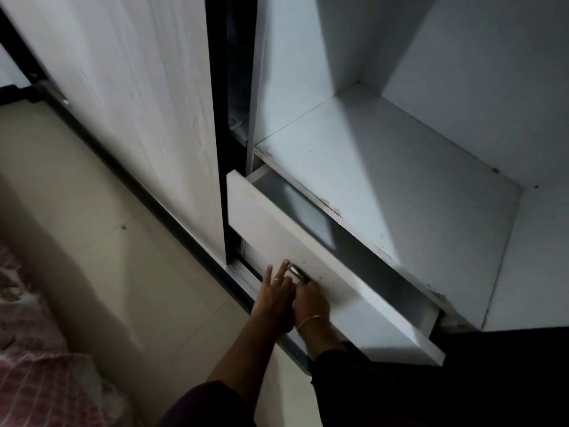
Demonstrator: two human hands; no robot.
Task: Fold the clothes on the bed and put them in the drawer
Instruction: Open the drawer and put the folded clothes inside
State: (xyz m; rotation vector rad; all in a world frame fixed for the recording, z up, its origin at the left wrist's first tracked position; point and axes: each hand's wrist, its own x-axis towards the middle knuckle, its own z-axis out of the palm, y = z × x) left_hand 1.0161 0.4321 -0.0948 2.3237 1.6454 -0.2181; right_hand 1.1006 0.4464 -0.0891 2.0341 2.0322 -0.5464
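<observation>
A white drawer (354, 291) at the bottom of the wardrobe stands pulled partly out, and its dark inside shows no clothes. A small metal handle (298, 273) sits on the drawer's front. My right hand (311, 298) curls its fingers around that handle. My left hand (274, 295) lies right beside it with fingers straight, the tips touching the drawer front near the handle. A corner of the bed (37, 374) with a pink patterned cover shows at the lower left; no separate clothes can be made out on it.
Above the drawer is a bare white shelf (400, 186) of the open wardrobe. A pale wood-grain sliding door (132, 112) stands to the left, with a dark gap beside it. Beige tiled floor (107, 257) runs between bed and wardrobe.
</observation>
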